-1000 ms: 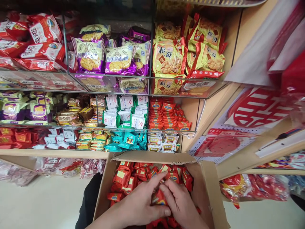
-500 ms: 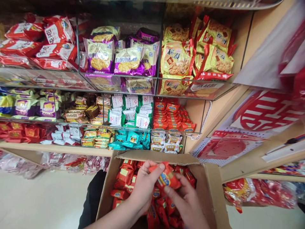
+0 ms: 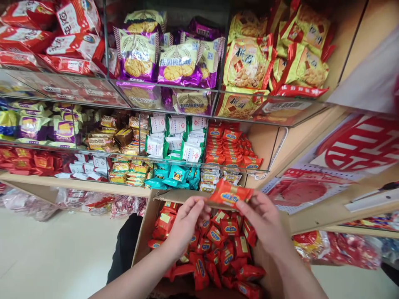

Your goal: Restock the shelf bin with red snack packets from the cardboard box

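Note:
A small red snack packet (image 3: 230, 194) with a blue and yellow label is pinched at its right end by my right hand (image 3: 264, 214), above the box. My left hand (image 3: 188, 220) is just left of the packet, its fingers curled and thumb against the index finger, with nothing visible in it. Beneath both hands, an open cardboard box (image 3: 274, 249) holds many loose packets of the same red kind (image 3: 215, 236). Matching red packets (image 3: 230, 145) are stacked in a shelf compartment beyond the box.
Clear-fronted shelves hold purple cookie packs (image 3: 179, 62), yellow cookie packs (image 3: 247, 62), white-green packets (image 3: 176, 133) and teal packets (image 3: 177, 176). A wooden side panel (image 3: 311, 137) with red decorations stands at the right. Plastic-wrapped goods (image 3: 127, 205) lie beneath the lower ledge at left.
The red packet has gone up and right, from between both hands into my right hand's grip. My left hand has come away from it. The view has shifted slightly.

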The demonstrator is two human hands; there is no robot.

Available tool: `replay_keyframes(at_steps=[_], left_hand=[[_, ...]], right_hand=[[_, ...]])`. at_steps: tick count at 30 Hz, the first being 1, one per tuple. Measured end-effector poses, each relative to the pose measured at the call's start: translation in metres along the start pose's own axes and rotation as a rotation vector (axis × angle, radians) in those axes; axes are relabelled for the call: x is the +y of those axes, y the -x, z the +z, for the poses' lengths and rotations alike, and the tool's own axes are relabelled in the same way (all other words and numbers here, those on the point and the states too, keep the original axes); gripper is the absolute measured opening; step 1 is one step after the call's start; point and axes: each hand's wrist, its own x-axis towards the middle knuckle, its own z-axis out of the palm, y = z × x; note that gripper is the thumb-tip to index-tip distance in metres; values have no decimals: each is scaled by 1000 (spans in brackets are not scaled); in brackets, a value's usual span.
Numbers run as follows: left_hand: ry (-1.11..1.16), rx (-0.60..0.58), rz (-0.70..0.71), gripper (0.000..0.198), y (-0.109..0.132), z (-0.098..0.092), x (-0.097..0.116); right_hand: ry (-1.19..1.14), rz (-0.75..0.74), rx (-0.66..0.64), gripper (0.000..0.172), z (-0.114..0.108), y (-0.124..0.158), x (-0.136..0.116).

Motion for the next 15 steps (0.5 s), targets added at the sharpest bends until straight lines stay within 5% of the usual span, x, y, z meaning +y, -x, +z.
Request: replay_keyframes(at_steps=[4,9,15], left_hand=[[-127,10,-43,29,7,-18,-17],[-206,-79,-62,38,21,-33,-45],[-276,-155,-70,40,24,-57,-61]], right_hand=[[169,-237,186,28,-15,-89,-16],[558,-297,223,18,7,-195,-20],[780,-217,238,19,38,-230,-14]])
